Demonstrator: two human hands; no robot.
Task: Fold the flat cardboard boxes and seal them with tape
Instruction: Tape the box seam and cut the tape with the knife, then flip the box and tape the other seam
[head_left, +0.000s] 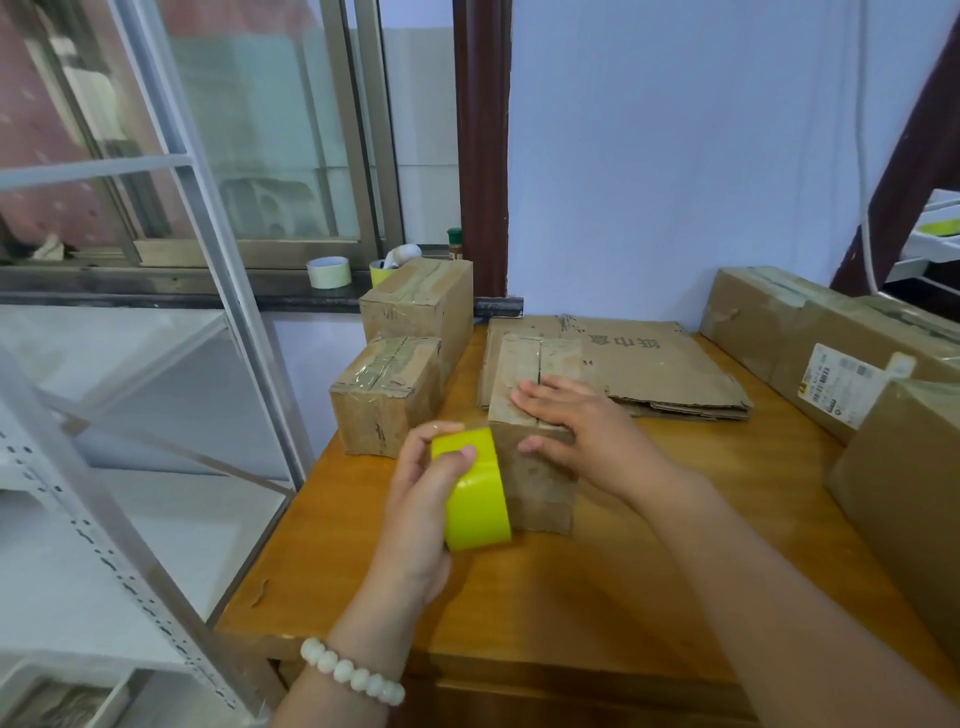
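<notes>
A small folded cardboard box stands on the wooden table, its two top flaps closed with a seam down the middle. My right hand lies flat on the top flaps, thumb against the near face. My left hand grips a yellow tape roll held against the box's near left side. Flat cardboard sheets lie behind the box.
Two taped boxes stand at the table's left edge. Larger cartons and another crowd the right side. A pale tape roll sits on the window sill. A metal shelf frame stands to the left.
</notes>
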